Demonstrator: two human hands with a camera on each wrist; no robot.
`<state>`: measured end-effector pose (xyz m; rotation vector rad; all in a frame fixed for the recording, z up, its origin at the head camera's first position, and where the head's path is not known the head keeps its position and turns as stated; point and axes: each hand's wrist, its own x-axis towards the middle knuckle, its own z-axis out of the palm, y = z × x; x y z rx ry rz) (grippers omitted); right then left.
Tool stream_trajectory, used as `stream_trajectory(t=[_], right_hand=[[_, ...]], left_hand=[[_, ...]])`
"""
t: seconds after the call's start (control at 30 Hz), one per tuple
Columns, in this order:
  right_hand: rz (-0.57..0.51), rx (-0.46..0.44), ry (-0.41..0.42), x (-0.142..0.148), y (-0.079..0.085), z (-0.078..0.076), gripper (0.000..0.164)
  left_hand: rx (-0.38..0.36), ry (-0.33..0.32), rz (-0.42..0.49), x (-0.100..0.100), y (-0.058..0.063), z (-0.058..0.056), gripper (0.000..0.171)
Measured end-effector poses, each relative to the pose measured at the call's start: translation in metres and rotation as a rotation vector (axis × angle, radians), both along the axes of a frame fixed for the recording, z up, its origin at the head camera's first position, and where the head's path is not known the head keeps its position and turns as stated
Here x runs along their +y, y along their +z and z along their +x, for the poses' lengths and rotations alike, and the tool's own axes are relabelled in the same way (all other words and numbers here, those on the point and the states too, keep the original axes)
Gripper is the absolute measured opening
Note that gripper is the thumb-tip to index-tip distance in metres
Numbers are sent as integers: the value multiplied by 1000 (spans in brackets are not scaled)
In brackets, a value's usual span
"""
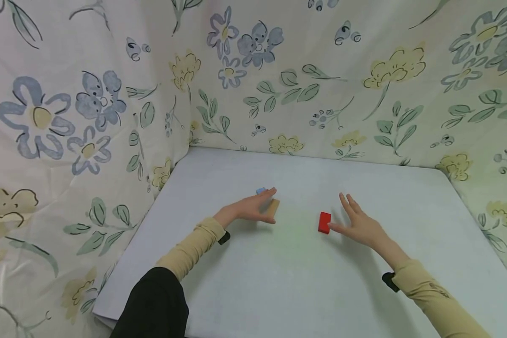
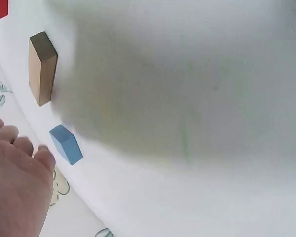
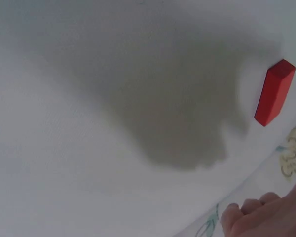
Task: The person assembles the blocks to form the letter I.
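My left hand (image 1: 251,208) reaches over the left-centre of the table, thumb and fingers spread apart, holding nothing. In the head view it partly covers a plain wooden block (image 1: 273,206) and a small blue block (image 1: 260,190) behind its fingers. The left wrist view shows the wooden block (image 2: 42,69) and the blue block (image 2: 66,144) lying apart on the table. My right hand (image 1: 360,227) hovers with fingers extended just right of a red rectangular block (image 1: 324,222), its thumb tip overlapping the block's edge. The right wrist view has this red block (image 3: 275,93) beyond the hand's shadow.
A white table (image 1: 295,286) with faint greenish smudges lies under both hands. Flower-printed cloth (image 1: 287,103) hangs behind the table's far edge and along its left and right sides. Dark bands (image 1: 390,281) sit at both wrists.
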<state>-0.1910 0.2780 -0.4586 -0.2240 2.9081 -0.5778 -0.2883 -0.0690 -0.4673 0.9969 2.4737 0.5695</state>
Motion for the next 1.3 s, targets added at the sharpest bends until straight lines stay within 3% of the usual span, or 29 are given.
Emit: stream_trajectory(t=[0.3, 0.53, 0.9, 1.3], right_hand=[[-170, -62, 19, -10, -15, 0, 104], [-251, -143, -3, -14, -28, -2, 107], [-308, -81, -24, -17, -42, -2, 97], [-278, 7, -10, -16, -46, -2, 81]], left_hand=[[-96, 25, 61, 0, -14, -3, 98], [-100, 50, 70, -2, -22, -12, 95], [-114, 26, 77, -5, -27, -22, 95], [-128, 7, 87, -8, -28, -26, 89]])
